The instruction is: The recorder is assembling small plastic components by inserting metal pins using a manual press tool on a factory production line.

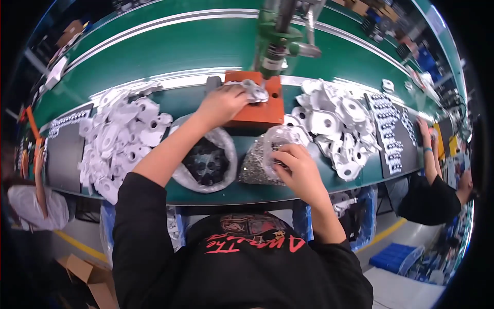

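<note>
My left hand [224, 104] is closed on a white plastic part [256, 92] lying on an orange block [267, 114], beneath the head of a green press [272, 59]. The part has a round raised ring. My right hand [297, 167] is at the mouth of a clear plastic bag [257, 159] full of small metal pieces, probably screws. Its fingers are curled together, and whatever they pinch is too small to make out. Left of that bag stands another plastic bag [230, 177] with black ring-shaped parts [205, 160] in it.
Piles of white plastic parts lie to the left [121, 134] and right [329, 123]. Dark trays [67, 154] flank them, the right tray [393, 134] holding rows of small parts. Behind runs a green conveyor [170, 44]. Co-workers [429, 201] sit at both sides; blue-lined bins stand below.
</note>
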Demonstrator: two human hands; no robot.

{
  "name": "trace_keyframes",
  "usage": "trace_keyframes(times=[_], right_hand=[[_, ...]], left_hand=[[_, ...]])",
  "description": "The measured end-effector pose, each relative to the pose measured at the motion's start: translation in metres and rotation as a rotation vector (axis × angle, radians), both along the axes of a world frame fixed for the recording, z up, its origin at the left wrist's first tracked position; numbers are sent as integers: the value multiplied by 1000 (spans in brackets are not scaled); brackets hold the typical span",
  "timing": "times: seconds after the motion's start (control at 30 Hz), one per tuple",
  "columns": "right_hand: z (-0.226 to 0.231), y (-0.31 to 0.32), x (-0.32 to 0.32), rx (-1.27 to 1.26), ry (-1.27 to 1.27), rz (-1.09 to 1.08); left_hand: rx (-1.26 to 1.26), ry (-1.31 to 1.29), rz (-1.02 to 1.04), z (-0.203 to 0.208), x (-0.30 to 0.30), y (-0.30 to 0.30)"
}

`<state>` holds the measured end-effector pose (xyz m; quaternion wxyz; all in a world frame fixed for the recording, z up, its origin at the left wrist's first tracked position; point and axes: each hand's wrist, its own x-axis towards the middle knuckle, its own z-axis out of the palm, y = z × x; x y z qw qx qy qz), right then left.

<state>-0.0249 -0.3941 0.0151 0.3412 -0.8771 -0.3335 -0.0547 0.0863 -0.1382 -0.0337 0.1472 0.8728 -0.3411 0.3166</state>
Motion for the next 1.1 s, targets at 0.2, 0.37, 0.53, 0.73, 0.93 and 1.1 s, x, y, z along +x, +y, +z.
trace_keyframes(times=[0.2, 0.37, 0.53, 0.73, 0.93, 1.1], right_hand=[[-4, -4, -1, -11, -11, -19], [2, -4, 2, -27, 25, -13], [0, 0, 4, -33, 26, -14], [-3, 0, 7, -14, -15, -5], [-3, -5, 11, 92, 103, -27], [5, 0, 16, 151, 170, -24]], left_hand=[[38, 130, -60, 7, 1, 0], [72, 161, -29, 14, 8, 2], [132, 295, -35, 14, 10, 11], [-45, 285, 57, 29, -34, 19], [-68, 673, 312, 25, -108, 65], [329, 372, 440, -12, -141, 58]])
